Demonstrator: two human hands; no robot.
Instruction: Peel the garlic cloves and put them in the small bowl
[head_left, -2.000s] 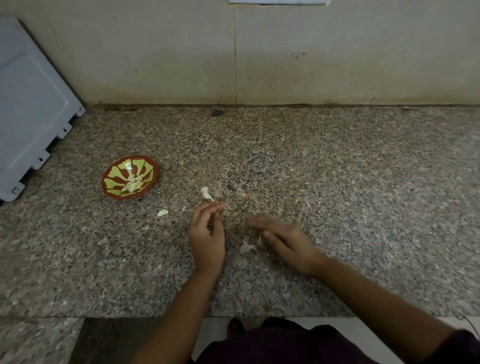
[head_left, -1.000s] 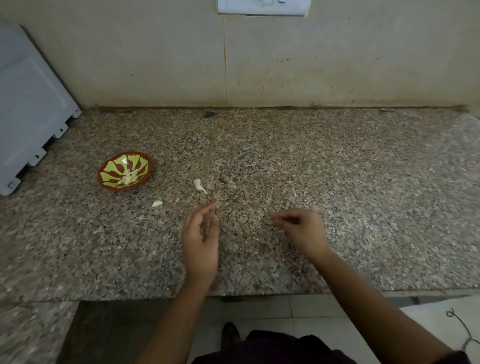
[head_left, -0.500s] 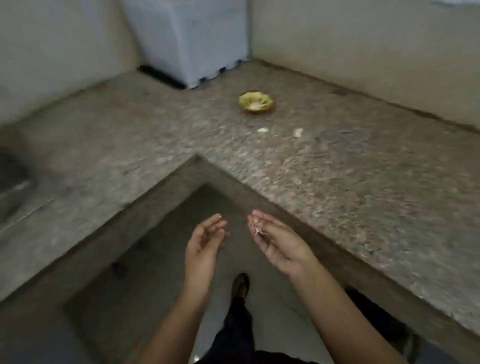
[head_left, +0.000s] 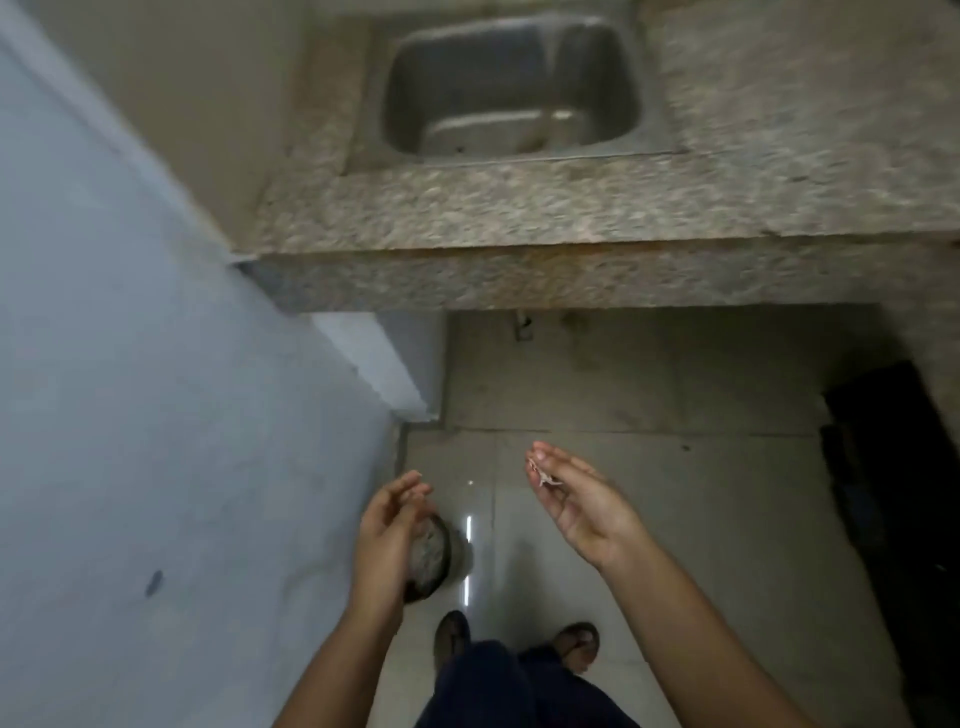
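Observation:
The small bowl and the garlic cloves are out of view. My right hand (head_left: 582, 504) is held palm up over the tiled floor, with small scraps of garlic peel (head_left: 545, 477) lying on its fingers. My left hand (head_left: 387, 535) hangs beside it with loosely curved fingers and holds nothing. Below the left hand, a dark round container (head_left: 434, 558) with pale scraps inside stands on the floor, partly hidden by that hand.
A steel sink (head_left: 511, 85) is set in the granite counter (head_left: 571, 208) ahead. A grey-blue wall or panel (head_left: 156, 415) fills the left side. My feet in sandals (head_left: 452, 639) stand on the floor. A dark opening (head_left: 893, 493) lies under the counter at right.
The view has swung from the counter with the bowl to the sink and floor. Both hands have left the counter; the right hand carries peel scraps picked up there.

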